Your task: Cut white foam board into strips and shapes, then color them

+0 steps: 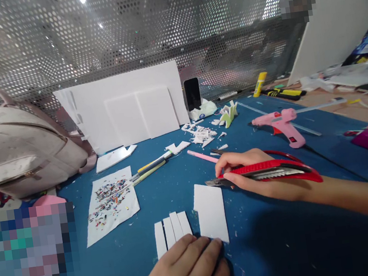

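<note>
My right hand (268,188) is closed around a red box cutter (269,168). Its bare blade reaches the top right corner of a white foam board piece (210,211), though whether it touches is unclear. Lying flat, my left hand (190,268) has its fingertips at the lower edge of that piece and over the ends of several narrow white strips (169,230). The lower ends of the strips are hidden beneath the hand. Beyond my right hand lie a pink stick-like tool (201,156) and a dark-tipped tool (218,151).
A pink glue gun (282,125) with its cord lies at right. White scraps (202,133) are heaped farther back. Large white boards (126,114) lean behind, beside a phone (192,94). Paper with colourful bits (133,205) and a backpack (18,146) are at left.
</note>
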Available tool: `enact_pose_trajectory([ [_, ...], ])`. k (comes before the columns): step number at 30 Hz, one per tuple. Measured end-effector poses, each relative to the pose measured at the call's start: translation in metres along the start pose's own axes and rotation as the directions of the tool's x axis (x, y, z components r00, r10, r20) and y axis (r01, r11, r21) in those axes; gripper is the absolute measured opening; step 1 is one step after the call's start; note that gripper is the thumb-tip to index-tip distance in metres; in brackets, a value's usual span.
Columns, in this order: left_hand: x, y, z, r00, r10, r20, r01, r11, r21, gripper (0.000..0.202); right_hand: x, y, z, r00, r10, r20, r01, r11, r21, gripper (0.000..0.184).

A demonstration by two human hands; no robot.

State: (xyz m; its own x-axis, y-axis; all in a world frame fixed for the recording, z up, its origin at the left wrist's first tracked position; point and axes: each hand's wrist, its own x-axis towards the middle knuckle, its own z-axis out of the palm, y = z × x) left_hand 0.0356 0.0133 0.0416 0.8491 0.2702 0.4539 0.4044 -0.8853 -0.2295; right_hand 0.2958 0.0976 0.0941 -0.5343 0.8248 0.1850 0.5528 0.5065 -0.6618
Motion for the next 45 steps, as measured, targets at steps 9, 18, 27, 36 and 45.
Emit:
enact_pose_trajectory([
  [9, -0.001, -0.008, -0.005, 0.996, -0.054, 0.077, 0.057, 0.997, -0.046, 0.034, -0.007, -0.003, -0.006, 0.999, 0.031, -0.017, -0.032, 0.999, -0.028, 0.021],
  [18, -0.001, -0.01, -0.006, 0.996, -0.044, 0.078, 0.048, 0.997, -0.055, 0.035, -0.022, -0.002, -0.012, 0.997, 0.071, 0.013, -0.07, 0.993, -0.097, 0.022],
  [27, -0.014, -0.015, 0.007, 0.997, -0.046, 0.055, 0.05, 0.997, -0.065, 0.043, -0.036, -0.008, -0.02, 0.995, 0.1, -0.028, -0.101, 0.994, -0.03, 0.035],
  [36, -0.012, -0.02, 0.001, 0.991, -0.13, 0.012, 0.13, 0.981, -0.142, 0.032, -0.029, -0.011, -0.004, 0.983, -0.171, 0.064, 0.172, 0.985, -0.003, 0.025],
  [45, 0.014, -0.031, 0.005, 0.868, -0.344, 0.358, 0.462, 0.825, -0.326, 0.045, -0.014, -0.005, -0.006, 0.998, -0.039, 0.046, 0.039, 0.999, 0.001, 0.03],
])
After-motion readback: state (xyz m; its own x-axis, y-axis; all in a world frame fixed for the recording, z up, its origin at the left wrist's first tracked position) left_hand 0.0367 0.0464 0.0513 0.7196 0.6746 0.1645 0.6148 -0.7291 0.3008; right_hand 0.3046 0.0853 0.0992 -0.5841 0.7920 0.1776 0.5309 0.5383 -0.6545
